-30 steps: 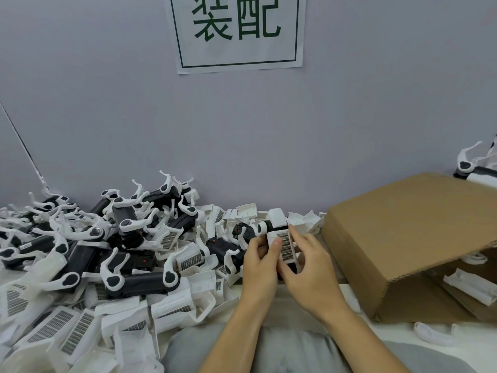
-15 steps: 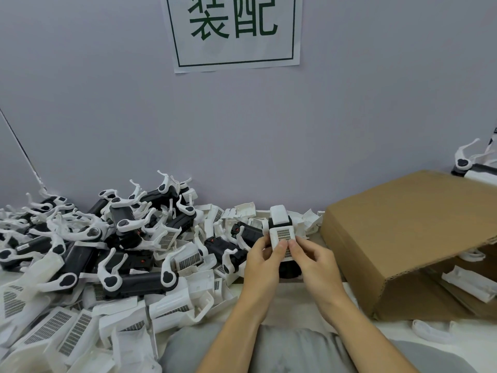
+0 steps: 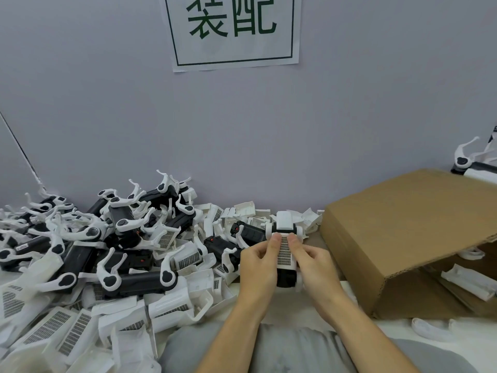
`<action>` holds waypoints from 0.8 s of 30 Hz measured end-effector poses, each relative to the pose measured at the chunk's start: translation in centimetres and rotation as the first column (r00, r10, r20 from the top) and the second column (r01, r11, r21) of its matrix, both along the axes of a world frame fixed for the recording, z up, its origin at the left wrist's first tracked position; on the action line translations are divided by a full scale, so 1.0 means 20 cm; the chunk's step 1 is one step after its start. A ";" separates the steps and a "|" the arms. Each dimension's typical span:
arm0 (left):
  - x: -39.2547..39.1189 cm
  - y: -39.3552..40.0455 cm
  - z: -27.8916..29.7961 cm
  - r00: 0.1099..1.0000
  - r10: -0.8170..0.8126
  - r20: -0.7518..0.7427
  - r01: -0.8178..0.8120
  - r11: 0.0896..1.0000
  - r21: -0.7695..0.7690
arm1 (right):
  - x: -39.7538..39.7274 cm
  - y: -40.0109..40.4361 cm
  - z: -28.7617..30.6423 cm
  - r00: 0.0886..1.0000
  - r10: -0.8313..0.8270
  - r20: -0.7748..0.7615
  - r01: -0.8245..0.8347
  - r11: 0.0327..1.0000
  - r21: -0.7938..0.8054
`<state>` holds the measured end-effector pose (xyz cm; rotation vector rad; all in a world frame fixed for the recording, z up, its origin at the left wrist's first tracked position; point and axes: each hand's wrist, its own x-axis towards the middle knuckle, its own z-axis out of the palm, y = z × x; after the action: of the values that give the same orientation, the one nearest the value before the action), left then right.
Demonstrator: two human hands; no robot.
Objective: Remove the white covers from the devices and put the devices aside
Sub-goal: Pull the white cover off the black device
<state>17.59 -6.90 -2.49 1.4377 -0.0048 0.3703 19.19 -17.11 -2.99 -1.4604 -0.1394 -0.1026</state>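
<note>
I hold one black device with a white cover [image 3: 284, 251] upright in front of me, its grilled strip facing me. My left hand [image 3: 259, 265] grips its left side with the thumb on the cover's top edge. My right hand [image 3: 313, 265] grips the right side, thumb likewise on the cover. The device's black lower end shows between my palms. To the left lies a heap of black devices with white arms [image 3: 113, 238], and in front of it loose white covers [image 3: 67, 329].
A cardboard box [image 3: 403, 232] lies on its side at the right, white parts inside its opening [image 3: 468, 286]. Another device [image 3: 473, 162] sits behind the box. A grey wall with a paper sign [image 3: 234, 30] backs the table. My grey lap [image 3: 295, 351] is below.
The device has turned from tilted to upright and square to me. Both thumbs have shifted up onto the top of the grilled cover, and my hands have spread slightly apart.
</note>
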 end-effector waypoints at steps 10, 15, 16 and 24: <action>-0.01 0.00 0.01 0.999 -0.045 0.018 0.045 0.999 0.001 | 0.01 0.00 0.00 0.996 -0.065 0.058 0.065 0.998 -0.002; -0.01 -0.01 0.00 0.993 -0.116 -0.022 0.116 0.993 0.012 | 0.01 -0.02 0.00 0.999 0.021 -0.036 -0.017 0.995 0.102; 0.00 -0.01 0.00 0.995 -0.092 -0.025 0.093 0.996 0.016 | 0.01 -0.02 0.00 0.999 0.035 -0.027 -0.032 0.995 0.092; 0.01 0.00 -0.01 1.000 -0.030 -0.003 0.030 0.999 0.043 | 0.00 -0.02 0.00 0.995 -0.037 0.093 0.045 0.995 -0.085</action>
<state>17.74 -6.96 -2.73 1.4786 -0.0321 0.3456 19.28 -17.48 -2.96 -1.5467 -0.1906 -0.1992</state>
